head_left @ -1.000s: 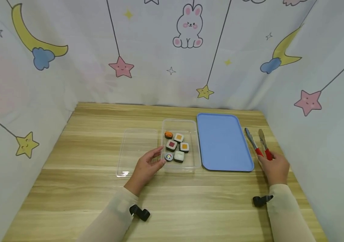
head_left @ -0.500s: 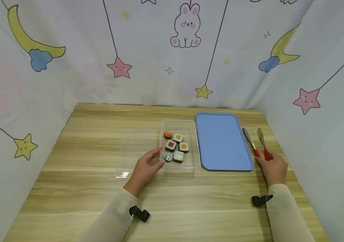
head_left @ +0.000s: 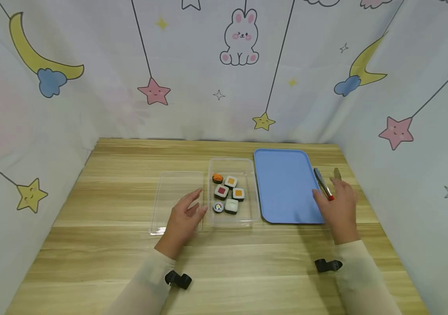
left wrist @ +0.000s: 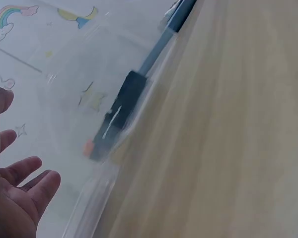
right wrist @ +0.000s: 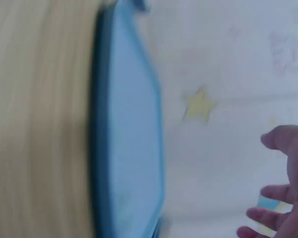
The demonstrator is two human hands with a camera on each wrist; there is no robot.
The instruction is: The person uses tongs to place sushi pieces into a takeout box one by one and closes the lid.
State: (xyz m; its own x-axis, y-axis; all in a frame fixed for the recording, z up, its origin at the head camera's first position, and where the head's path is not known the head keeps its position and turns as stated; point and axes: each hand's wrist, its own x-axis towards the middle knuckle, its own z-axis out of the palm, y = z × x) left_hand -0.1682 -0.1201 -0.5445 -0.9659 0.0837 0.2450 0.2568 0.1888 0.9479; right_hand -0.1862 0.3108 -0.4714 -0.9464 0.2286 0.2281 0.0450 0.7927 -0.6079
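My left hand (head_left: pixel 183 221) is just left of the clear plastic box (head_left: pixel 256 205), its fingers spread and apart from the wall in the left wrist view. Inside the box lie several sushi pieces (head_left: pixel 221 191), some with orange or red centres. My right hand (head_left: pixel 339 212) hovers over the right edge of the blue tray (head_left: pixel 287 186), fingers loosely spread around nothing. Beyond it the tongs (head_left: pixel 323 183) with red grips lie on the table, their handles mostly hidden behind the hand. The right wrist view is blurred and shows the blue tray beside the raised fingers.
A clear lid (head_left: pixel 176 192) lies flat on the wooden table (head_left: pixel 224 271), left of the box and partly behind my left hand. Printed white curtains (head_left: pixel 192 109) enclose the table at the back and on both sides.
My right hand has let go of the tongs and moved left and up toward the tray. The left hand has drawn back slightly from the box wall. The tongs stay on the table.
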